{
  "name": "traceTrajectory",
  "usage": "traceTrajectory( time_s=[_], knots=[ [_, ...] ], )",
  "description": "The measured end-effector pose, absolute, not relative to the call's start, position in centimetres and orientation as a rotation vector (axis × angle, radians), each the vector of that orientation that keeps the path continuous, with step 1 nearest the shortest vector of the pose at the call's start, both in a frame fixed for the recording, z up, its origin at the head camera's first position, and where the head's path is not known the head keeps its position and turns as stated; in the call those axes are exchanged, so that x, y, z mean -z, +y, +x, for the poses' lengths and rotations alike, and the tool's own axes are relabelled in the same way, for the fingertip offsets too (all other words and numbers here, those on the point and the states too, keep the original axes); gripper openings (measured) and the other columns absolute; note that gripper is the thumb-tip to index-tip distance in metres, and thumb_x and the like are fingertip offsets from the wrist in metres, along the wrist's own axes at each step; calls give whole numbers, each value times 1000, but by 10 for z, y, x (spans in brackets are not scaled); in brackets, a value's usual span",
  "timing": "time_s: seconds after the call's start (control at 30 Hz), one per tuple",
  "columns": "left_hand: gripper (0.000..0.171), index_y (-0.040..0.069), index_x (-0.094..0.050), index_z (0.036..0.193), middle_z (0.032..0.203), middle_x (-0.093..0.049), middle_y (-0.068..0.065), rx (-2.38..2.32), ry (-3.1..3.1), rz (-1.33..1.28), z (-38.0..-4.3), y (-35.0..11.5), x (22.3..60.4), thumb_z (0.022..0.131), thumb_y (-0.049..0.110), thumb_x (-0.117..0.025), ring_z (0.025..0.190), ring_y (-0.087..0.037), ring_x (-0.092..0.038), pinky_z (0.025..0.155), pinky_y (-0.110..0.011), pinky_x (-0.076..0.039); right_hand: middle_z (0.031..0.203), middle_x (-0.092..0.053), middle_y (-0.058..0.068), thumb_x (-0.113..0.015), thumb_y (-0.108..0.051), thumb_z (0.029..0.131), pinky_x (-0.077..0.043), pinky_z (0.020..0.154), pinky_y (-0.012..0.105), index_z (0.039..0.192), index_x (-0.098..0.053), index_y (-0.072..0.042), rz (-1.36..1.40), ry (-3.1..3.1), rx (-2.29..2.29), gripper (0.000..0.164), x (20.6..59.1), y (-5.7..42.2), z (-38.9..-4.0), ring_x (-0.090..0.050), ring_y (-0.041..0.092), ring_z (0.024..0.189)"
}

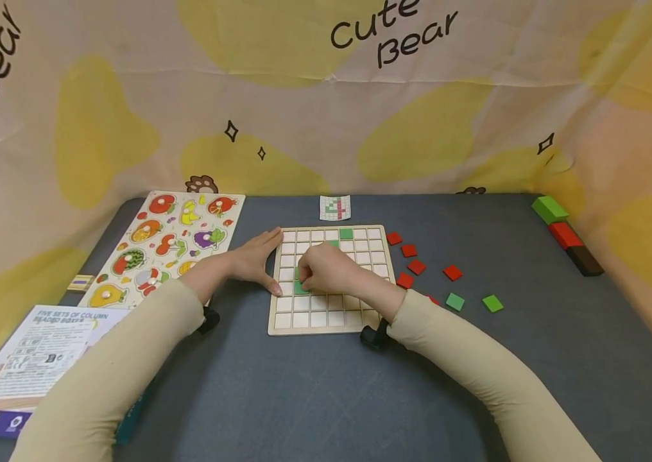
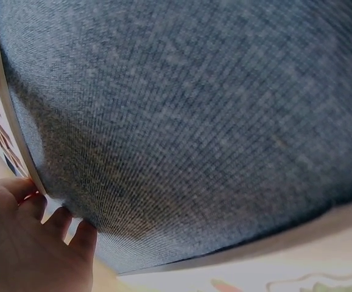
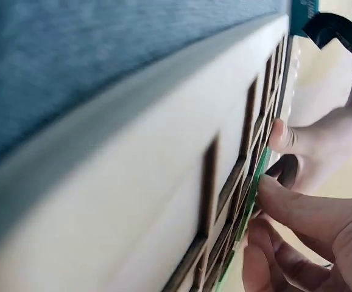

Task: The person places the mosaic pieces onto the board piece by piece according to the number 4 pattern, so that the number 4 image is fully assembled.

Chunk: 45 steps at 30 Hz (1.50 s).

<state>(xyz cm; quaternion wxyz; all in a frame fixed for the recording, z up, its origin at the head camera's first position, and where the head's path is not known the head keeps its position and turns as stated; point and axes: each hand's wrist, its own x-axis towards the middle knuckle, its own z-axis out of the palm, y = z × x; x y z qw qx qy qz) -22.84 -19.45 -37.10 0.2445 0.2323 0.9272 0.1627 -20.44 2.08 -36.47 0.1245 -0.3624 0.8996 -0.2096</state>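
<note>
A wooden grid board with white squares lies flat at mid-table. Green square tiles, one of them near the top, sit in some of its cells. My left hand rests along the board's left edge, thumb and fingers spread. Over the board's middle is my right hand, fingers curled. In the right wrist view its thumb and fingers pinch at a green tile low on the grid; the tile's far side is hidden. The left wrist view catches the left fingers at the board's edge.
Loose red tiles and two green tiles lie right of the board. Behind it is a small pattern card. A fruit puzzle board and a boxed set are on the left; coloured blocks line the right edge.
</note>
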Motion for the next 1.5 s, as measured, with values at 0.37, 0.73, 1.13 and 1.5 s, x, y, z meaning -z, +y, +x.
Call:
traceTrajectory(
  time_s=[0.37, 0.73, 1.13, 1.5],
  knots=[
    [128, -4, -2, 157, 166, 4, -24, -445, 2538, 647, -229, -195, 372, 73, 46, -85, 154, -46, 1, 126, -59, -7, 91, -72, 0, -74, -12, 86, -53, 75, 29, 103, -75, -13, -1105, 2574, 523, 16, 348, 87, -204, -63, 13, 81],
    [128, -5, -2, 157, 166, 5, -25, -468, 2526, 646, -227, -197, 367, 73, 44, -85, 153, -48, 2, 125, -61, -6, 89, -72, -3, -77, -16, 85, -55, 73, 22, 97, -75, -16, -799, 2457, 738, 12, 351, 235, -210, -65, 8, 81],
    [128, -5, -2, 157, 166, 5, -24, -464, 2530, 636, -228, -197, 370, 73, 43, -86, 154, -48, 2, 125, -61, -7, 90, -62, 6, -83, -17, 77, -51, 67, 22, 104, -69, -7, -652, 2266, 824, 32, 354, 336, -202, -58, 11, 77],
    [128, -6, -3, 157, 166, 4, -27, -483, 2533, 668, -227, -195, 371, 72, 43, -86, 153, -49, 1, 124, -62, -7, 71, -56, -1, -86, -21, 71, -44, 57, 21, 82, -64, -12, -754, 2328, 735, 27, 360, 336, -201, -50, 4, 63]
  ],
)
